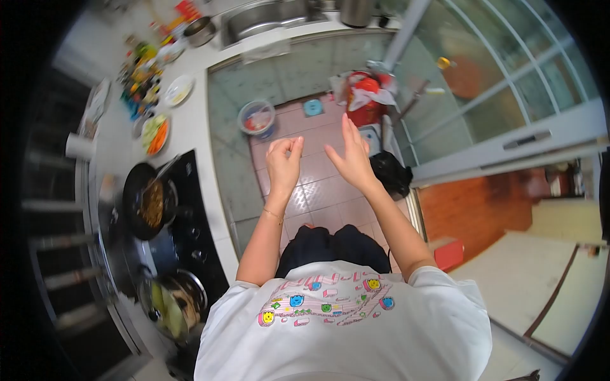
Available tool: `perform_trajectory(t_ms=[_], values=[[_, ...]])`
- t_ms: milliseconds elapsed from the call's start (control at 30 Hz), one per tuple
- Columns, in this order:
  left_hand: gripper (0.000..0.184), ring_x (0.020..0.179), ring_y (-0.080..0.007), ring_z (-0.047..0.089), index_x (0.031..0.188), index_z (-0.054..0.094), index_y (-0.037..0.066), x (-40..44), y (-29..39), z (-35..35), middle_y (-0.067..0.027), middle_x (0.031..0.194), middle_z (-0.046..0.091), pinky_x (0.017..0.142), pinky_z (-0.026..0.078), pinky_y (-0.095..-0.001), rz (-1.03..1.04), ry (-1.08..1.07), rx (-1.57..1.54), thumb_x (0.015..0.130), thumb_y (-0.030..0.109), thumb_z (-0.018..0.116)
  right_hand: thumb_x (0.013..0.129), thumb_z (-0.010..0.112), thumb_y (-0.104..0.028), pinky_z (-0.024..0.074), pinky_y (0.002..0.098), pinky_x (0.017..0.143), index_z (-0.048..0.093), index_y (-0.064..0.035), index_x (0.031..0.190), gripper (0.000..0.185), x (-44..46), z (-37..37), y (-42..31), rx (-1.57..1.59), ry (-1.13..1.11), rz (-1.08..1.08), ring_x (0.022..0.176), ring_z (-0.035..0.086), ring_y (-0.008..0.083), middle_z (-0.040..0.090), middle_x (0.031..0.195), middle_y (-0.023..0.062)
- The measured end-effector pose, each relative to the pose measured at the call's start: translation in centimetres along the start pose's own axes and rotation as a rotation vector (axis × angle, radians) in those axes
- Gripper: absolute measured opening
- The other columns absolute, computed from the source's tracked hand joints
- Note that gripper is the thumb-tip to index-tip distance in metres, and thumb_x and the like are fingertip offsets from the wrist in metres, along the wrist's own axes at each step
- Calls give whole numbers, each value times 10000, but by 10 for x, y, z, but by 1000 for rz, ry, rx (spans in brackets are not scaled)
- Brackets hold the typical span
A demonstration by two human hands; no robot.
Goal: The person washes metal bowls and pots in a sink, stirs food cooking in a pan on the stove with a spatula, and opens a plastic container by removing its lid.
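My left hand [284, 165] is held up in front of my body over the tiled floor. Its fingers curl into a loose fist, with nothing visible in them. Beside it, a short gap away, my right hand [353, 155] is open, fingers stretched out and thumb apart, holding nothing. Neither hand touches anything. To the left, a black wok [130, 197] with brown cooked food [152, 204] and a utensil in it sits on the black stove [198, 219]. Nearer to me, a pot [190, 293] with a glass lid has long green pieces of food [164, 308] showing in it.
Along the left counter are a plate of cut vegetables [155, 134], a white plate [179, 90] and several bottles [141, 82]. A sink [260, 22] lies at the back. On the floor stand a lined bin [257, 119], a red bag [365, 108] and a black bag [389, 173]. A sliding glass door [508, 82] is at right.
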State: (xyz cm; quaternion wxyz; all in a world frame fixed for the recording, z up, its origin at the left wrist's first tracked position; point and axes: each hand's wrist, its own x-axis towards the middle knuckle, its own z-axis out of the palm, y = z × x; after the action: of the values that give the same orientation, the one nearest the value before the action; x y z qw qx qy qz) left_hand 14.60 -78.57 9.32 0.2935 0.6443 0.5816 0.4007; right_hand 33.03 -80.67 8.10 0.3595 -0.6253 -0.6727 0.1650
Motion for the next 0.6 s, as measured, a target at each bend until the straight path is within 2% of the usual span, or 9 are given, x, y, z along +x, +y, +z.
perform_trajectory(t_ms=[33,133,267,367,500,600], values=[[265,995,-231,583,813,617,9,3,11,16,-114,999,674,875,430,-333,-41,-94,-35,874,266,637,820,650,-307,237,528,1048,172,-57,1479,851,-8,-15,14,8,37,29,1309,350,387,335,1422,262],[289,992,-232,584,934,635,12,-2,38,77,-110,999,664,870,429,-327,41,-129,-169,884,296,625,820,650,-295,249,519,1040,180,-53,1476,843,-42,-56,57,-16,115,126,1303,363,383,339,1428,251],[341,1068,-268,559,1111,614,43,-22,79,129,-142,1093,628,922,425,-366,113,-168,-181,863,274,650,813,653,-292,259,511,1036,191,-36,1470,843,-78,-97,96,-18,173,233,1293,373,385,337,1430,245],[335,1037,-331,561,1108,604,41,-35,93,158,-163,1090,631,911,423,-397,185,-170,-184,845,243,655,815,649,-292,264,507,1036,189,-32,1469,841,-90,-116,111,-28,182,249,1285,380,388,336,1431,245],[225,988,-326,581,914,649,25,-39,93,196,-152,1000,659,885,435,-391,249,-191,-269,835,235,665,815,649,-297,294,496,1021,193,-41,1471,839,-94,-136,123,-29,199,233,1278,389,378,355,1424,220],[233,917,-318,606,789,645,10,-44,105,213,-144,921,677,846,453,-360,97,-241,-377,834,237,669,813,650,-302,299,494,1017,194,-46,1471,840,-96,-149,131,-54,230,220,1273,397,359,371,1414,205]])
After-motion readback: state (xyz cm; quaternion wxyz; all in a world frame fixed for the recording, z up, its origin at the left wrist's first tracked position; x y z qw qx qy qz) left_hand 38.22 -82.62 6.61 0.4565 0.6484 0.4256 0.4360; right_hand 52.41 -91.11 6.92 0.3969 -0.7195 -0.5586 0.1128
